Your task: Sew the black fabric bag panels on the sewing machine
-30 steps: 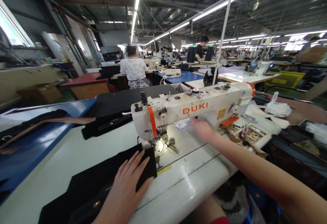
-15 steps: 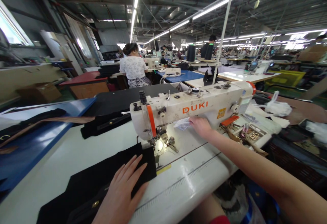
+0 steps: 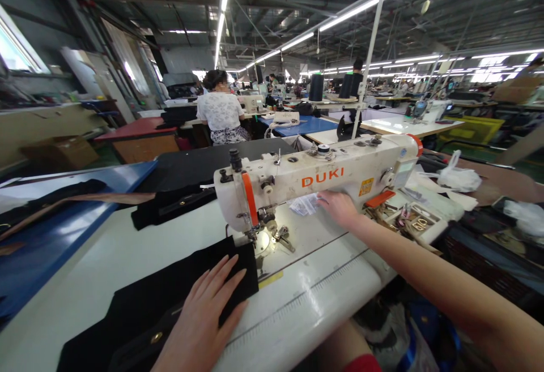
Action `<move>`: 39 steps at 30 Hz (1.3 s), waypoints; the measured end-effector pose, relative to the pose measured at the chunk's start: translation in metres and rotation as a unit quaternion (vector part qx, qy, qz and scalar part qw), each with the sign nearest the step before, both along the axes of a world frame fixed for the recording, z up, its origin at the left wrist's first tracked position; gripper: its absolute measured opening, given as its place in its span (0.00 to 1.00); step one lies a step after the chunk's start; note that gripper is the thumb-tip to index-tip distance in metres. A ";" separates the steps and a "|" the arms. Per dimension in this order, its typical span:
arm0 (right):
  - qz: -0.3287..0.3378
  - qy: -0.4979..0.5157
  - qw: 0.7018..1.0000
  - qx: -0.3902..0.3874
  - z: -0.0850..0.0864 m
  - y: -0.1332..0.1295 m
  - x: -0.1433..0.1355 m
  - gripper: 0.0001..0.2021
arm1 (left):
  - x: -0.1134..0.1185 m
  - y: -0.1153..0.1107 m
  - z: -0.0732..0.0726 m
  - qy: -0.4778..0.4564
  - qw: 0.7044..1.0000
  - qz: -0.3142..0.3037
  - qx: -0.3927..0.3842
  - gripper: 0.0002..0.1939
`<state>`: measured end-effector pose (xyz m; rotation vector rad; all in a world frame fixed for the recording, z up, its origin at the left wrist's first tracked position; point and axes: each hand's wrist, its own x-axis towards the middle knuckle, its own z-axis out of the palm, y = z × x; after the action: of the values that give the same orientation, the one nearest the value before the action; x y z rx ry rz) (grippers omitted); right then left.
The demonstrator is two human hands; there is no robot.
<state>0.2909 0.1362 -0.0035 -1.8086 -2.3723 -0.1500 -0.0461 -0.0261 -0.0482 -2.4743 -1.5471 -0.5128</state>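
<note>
My left hand lies flat with fingers spread on a black fabric piece, which carries a strap with a brass-coloured eyelet. The fabric's right end reaches the needle area of a white sewing machine marked DUKI. Beneath the machine's arm, my right hand has its fingers pinched at the right edge of a small stack of white printed labels. Its fingertips are partly hidden, and how many labels they grip is unclear. The presser foot stands just beyond the fabric's corner.
At the right of the machine bed sits a parts tray with metal fittings. Another black piece lies behind on the left, near a brown strip. A co-worker sits ahead at another table.
The white labels, blurred and bunched at my right fingers before, now lie flatter and show more clearly. My right hand has shifted very slightly; my left hand stays on the fabric.
</note>
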 end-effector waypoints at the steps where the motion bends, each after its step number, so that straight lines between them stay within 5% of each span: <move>1: 0.005 0.000 1.000 0.005 0.000 -0.002 0.001 0.13 | 0.000 0.000 0.001 -0.002 1.000 -0.001 0.004 0.24; 6: 0.115 -0.011 0.993 0.024 -0.003 -0.043 -0.016 0.16 | 0.005 -0.008 0.010 -0.021 0.999 -0.010 0.040 0.23; 10: 0.386 -0.035 0.918 0.086 -0.009 -0.103 -0.058 0.09 | 0.021 -0.018 0.019 -0.011 0.993 -0.070 0.092 0.26; 13: 0.479 -0.005 0.867 0.137 -0.012 -0.131 -0.090 0.07 | 0.032 -0.021 0.019 0.002 0.987 -0.127 0.099 0.25; 19: 0.436 0.069 0.890 0.117 -0.026 -0.125 -0.113 0.07 | 0.017 -0.016 0.021 -0.044 0.988 -0.090 0.116 0.17; 25: 0.334 0.172 0.920 0.108 -0.042 -0.096 -0.109 0.07 | 0.000 0.015 0.033 -0.009 0.984 -0.107 0.143 0.16; 33: 0.456 0.110 0.879 0.085 -0.043 -0.105 -0.109 0.10 | 0.001 0.038 0.015 0.062 0.993 -0.102 0.019 0.15; 39: 0.475 0.089 0.873 0.067 -0.049 -0.107 -0.108 0.10 | 0.005 0.035 0.019 0.107 0.987 -0.112 -0.039 0.18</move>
<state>0.1834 0.0293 -0.0524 -0.4185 -2.7025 -0.0166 -0.0414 0.0090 -0.0296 -2.6764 -1.2413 -0.2108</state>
